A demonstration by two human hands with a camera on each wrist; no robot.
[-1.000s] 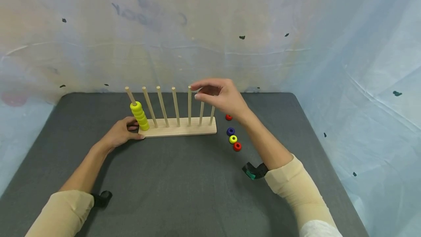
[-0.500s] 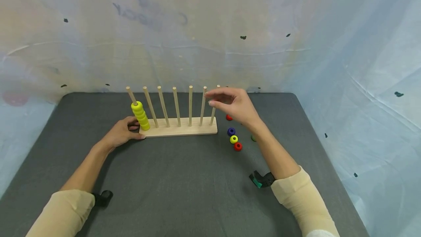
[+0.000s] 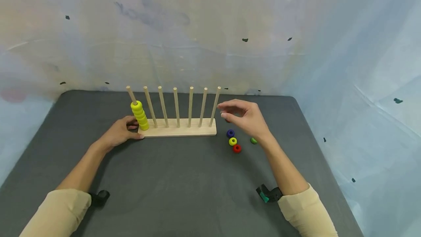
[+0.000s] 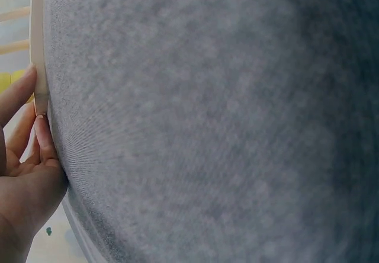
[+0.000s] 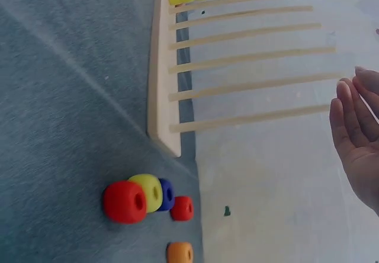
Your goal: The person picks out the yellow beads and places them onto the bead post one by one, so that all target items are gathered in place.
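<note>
The right hand (image 3: 245,114), fingers loose and holding nothing, has dropped from the peg tops of the wooden seven-peg rack (image 3: 179,127) toward the loose coloured rings (image 3: 232,141) near the dark mat's right edge. The left hand (image 3: 120,131) still braces the rack's left end, fingers resting flat against it, beside the stack of yellow rings (image 3: 139,115).

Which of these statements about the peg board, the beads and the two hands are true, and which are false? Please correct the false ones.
1. The yellow beads sit stacked on the leftmost peg. True.
2. The right hand holds a bead in its grip. False: its fingers are relaxed and hold nothing.
3. The left hand touches the left end of the wooden base. True.
4. The loose beads lie to the left of the base. False: the blue bead, yellow bead and red bead lie to its right.
5. Six pegs stand bare. True.
</note>
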